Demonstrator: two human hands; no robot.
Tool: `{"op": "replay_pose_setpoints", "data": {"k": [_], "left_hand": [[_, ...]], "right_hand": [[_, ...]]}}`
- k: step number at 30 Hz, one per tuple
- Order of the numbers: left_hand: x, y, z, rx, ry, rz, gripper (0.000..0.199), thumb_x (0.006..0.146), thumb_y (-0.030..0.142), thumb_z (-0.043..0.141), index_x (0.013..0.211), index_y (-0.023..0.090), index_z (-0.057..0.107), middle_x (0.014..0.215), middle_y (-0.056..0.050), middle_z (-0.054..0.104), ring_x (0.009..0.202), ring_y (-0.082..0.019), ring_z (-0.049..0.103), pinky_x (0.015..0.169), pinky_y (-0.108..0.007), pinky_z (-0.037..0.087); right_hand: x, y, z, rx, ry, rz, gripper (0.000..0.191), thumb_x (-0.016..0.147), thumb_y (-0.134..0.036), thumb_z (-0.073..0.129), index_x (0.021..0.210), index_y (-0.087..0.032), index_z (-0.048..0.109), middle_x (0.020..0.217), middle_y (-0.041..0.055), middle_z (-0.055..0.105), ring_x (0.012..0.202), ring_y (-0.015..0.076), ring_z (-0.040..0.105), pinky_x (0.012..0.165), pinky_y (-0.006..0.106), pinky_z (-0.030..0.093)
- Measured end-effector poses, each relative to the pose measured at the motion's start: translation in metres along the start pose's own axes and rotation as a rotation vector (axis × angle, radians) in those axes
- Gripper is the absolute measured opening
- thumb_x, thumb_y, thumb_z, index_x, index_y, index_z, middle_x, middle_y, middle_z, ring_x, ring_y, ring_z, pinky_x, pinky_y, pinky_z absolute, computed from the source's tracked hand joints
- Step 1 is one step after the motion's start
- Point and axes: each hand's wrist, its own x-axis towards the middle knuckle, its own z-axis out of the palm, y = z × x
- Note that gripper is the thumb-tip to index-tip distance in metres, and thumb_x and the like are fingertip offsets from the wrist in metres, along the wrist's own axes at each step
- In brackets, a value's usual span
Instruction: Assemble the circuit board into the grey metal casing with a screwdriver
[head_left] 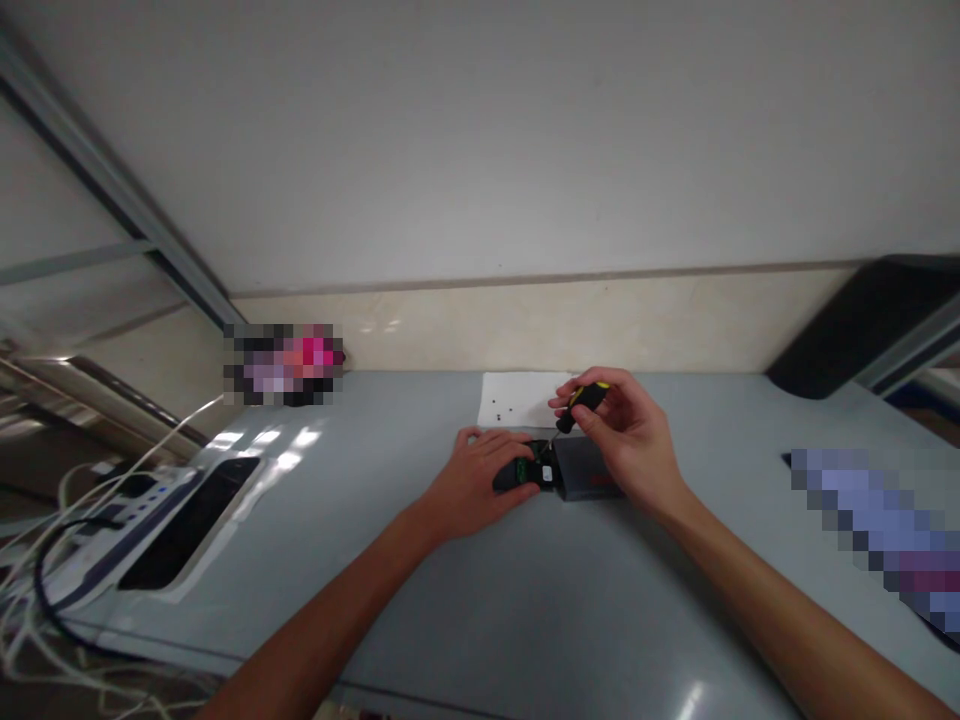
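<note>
My right hand point(630, 430) is closed around a black-and-yellow screwdriver point(589, 397), tilted so its thin shaft points down to the left. The tip meets a small black device with a green circuit board point(535, 468); the exact contact point is too small to make out. My left hand point(480, 475) grips this device from the left, fingers over its far side and thumb along the near side. Against the device's right end lies a dark grey box-like piece point(581, 470), partly covered by my right hand. Whether the two are joined I cannot tell.
Behind my hands is a white sheet point(517, 390) with several tiny dark bits on it. At left lie a black phone-like slab point(191, 523), a power strip point(112, 540) and tangled cables point(37, 620). A black object point(855, 330) leans at the right back. Two items are pixelated.
</note>
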Motion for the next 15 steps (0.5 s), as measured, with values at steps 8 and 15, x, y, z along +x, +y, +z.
{"op": "replay_pose_setpoints", "data": {"k": [8,15], "left_hand": [[-0.0002,0.0007,-0.0009,0.004,-0.016,-0.028,0.045,0.103,0.051,0.071,0.142,0.032,0.059,0.149,-0.006,0.069,0.139,-0.029,0.062,0.121,-0.049,0.032],[0.0004,0.0025,-0.002,-0.008,-0.016,-0.018,0.046,0.107,0.054,0.065,0.146,0.033,0.056,0.15,-0.006,0.069,0.141,-0.03,0.061,0.121,-0.05,0.031]], "right_hand": [[-0.0014,-0.0008,0.0004,-0.077,0.029,-0.012,0.023,0.096,-0.03,0.078,0.116,-0.029,0.068,0.11,0.0034,0.076,0.098,0.0203,0.078,0.091,0.041,0.067],[-0.0015,-0.0005,0.0014,-0.059,0.025,-0.001,0.023,0.095,-0.028,0.077,0.116,-0.03,0.068,0.109,0.0032,0.077,0.098,0.0208,0.079,0.091,0.042,0.068]]}}
